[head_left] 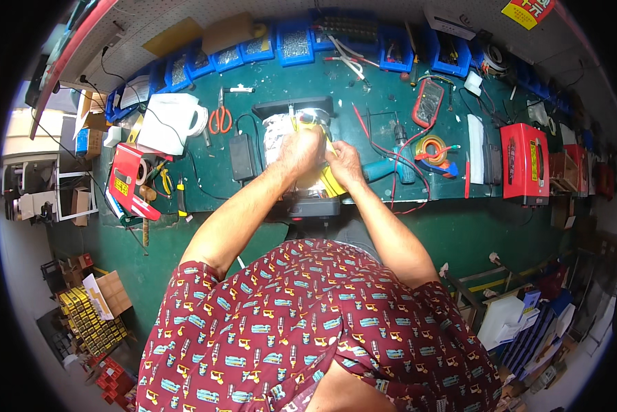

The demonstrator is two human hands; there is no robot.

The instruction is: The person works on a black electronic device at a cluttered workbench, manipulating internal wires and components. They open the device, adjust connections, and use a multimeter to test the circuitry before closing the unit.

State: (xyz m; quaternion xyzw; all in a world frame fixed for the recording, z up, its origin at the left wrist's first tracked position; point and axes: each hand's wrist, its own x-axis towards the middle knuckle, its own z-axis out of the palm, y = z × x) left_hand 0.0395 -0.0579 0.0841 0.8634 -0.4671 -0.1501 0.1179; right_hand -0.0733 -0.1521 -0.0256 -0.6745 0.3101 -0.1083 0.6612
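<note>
While both hands are kept on a silver foil-covered unit [274, 129] at the bench's front edge, the work is judged to be partway through. Foil has been laid over the middle, and yellow tape [331, 182] can be seen on it; since its centre is hidden by the hands, how much is left cannot be told. By the left hand [300, 150], the fingers are curled over the unit's top, but whether anything is pinched cannot be told. By the right hand [345, 165], a narrow end of yellow seems to be pinched between thumb and forefinger.

Counted on the bench are one foil-covered unit, with two black end pieces [292, 105], one black power adapter [242, 156], one pair of orange-handled scissors [220, 118], one teal cordless drill [406, 168] and one red-framed multimeter [428, 103].
</note>
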